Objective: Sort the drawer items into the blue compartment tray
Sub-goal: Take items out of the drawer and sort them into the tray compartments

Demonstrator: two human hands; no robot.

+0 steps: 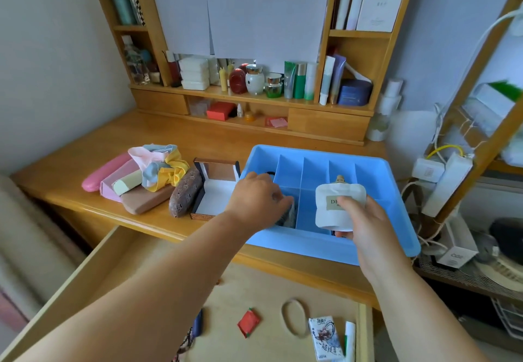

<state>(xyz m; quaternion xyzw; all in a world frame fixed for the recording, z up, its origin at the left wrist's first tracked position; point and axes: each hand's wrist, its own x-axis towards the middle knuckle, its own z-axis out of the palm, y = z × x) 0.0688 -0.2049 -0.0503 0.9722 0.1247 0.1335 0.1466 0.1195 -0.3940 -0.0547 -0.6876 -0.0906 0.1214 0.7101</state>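
Note:
The blue compartment tray sits on the wooden desk, right of centre. My left hand reaches into its near-left compartment and pinches a grey patterned cloth item there. My right hand holds a white pouch with a label and a tan cap above the tray's near-middle compartments. The open drawer below holds a red sachet, a rubber band, a printed tissue pack and a dark blue item partly behind my left arm.
Left of the tray lie an open white-lined box, a brown patterned case, a brown case, a pink case and coloured cloths. Cosmetics bottles line the back shelf. Cables and a white power strip crowd the right side.

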